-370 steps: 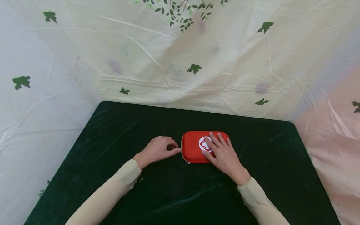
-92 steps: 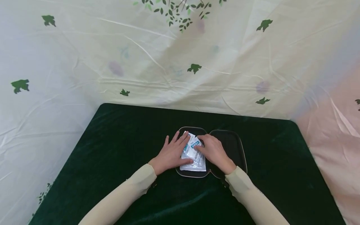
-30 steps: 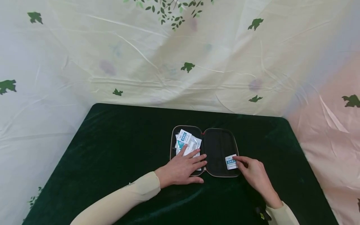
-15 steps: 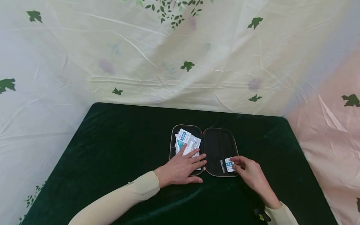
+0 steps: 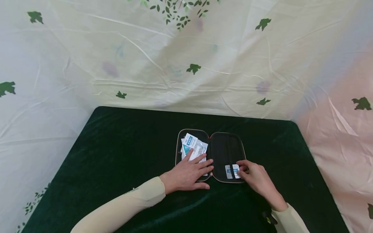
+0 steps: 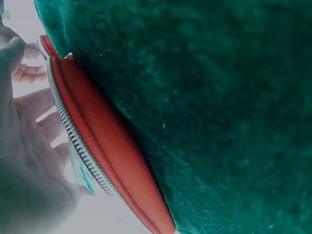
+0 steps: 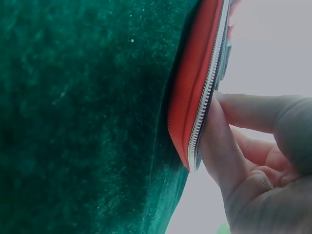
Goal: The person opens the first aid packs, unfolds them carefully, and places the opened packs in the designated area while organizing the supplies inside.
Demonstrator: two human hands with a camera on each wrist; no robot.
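A red first-aid case (image 5: 222, 152) lies unzipped and spread open on the table, its two black-lined halves facing up. My left hand (image 5: 187, 173) rests flat, fingers spread, over white and blue packets (image 5: 190, 141) in the left half, covering part of them. At the lower right of the other half, my right hand (image 5: 257, 178) pinches the right edge of a small white-and-blue packet (image 5: 228, 172) between thumb and index finger. A dark elastic strap (image 5: 229, 149) crosses over that packet's middle. In the right wrist view the case's rim hides the packet from sight.
Dark green velvet cloth (image 5: 140, 139) covers the table around the case. A pale curtain (image 5: 163, 48) printed with leaves and birds hangs behind the table and along both sides. The zip (image 6: 73, 129) runs along the case's rim in the left wrist view.
The case was closed at first, then opened. The right hand has carried a small packet from the left half to the right half and slid it leftward under the strap. The left hand stays put lately.
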